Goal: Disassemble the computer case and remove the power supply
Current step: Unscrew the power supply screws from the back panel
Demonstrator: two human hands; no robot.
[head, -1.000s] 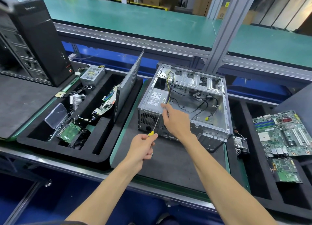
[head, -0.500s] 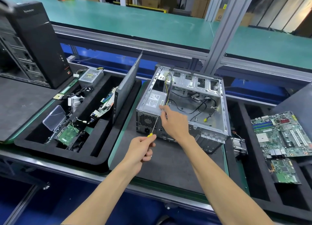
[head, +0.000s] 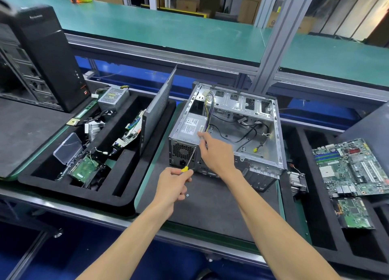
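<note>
Fingers of the left hand [head: 172,184] stay wrapped round the yellow-handled screwdriver [head: 189,161], its tip at the rear edge of the power supply [head: 187,135] in the case [head: 231,132], frame centre. Right hand [head: 214,151] has crept slightly up the supply's top, fingertips pressing, not curled. Little else moved, so I judge a mounting screw is still being worked. One loose screw [head: 187,195] lies on the desk [head: 210,206].

Two bare forearms reach in from the lower edge, uncovered from the elbow down. The left hand [head: 172,185] and the right hand [head: 216,153] wear no gloves. No sleeve, watch or wristband shows on either wrist.
</note>
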